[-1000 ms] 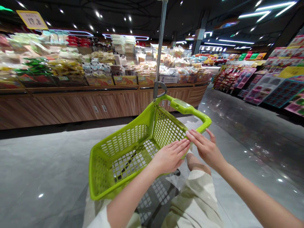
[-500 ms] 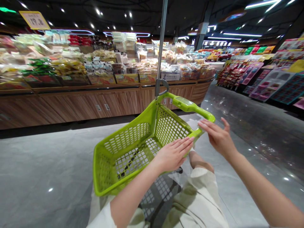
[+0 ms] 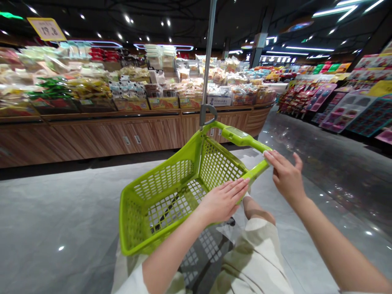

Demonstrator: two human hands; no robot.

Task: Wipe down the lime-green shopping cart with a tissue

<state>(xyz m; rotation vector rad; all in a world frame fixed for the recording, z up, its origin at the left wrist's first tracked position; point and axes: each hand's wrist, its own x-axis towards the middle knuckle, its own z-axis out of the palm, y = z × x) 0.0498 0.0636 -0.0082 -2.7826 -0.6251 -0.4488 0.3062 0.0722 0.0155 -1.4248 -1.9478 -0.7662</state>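
A lime-green plastic shopping cart [image 3: 183,165] stands in front of me, its lattice basket turned to the left. My left hand [image 3: 225,199] lies on the near-side rim, fingers stretched out flat along it. At the near corner of the handlebar [image 3: 261,145], the fingertips of my right hand [image 3: 285,173] rest on the green plastic. One finger of that hand sticks up, apart from the others, and its palm is off the bar. A grey metal pole [image 3: 208,57] with a hooked grey bracket [image 3: 208,115] rises from the handle's far end.
Beyond the cart runs a wood-panelled display counter [image 3: 122,139] piled with packaged foods. A yellow-edged price sign [image 3: 46,29] hangs at upper left. Shelves of colourful goods [image 3: 343,108] line the right side. Glossy grey tile floor [image 3: 61,216] surrounds the cart; my legs are close behind it.
My right hand has shifted slightly right and its fingers have curled a little at the handle's corner. My left hand stays on the rim. The cart has hardly moved.
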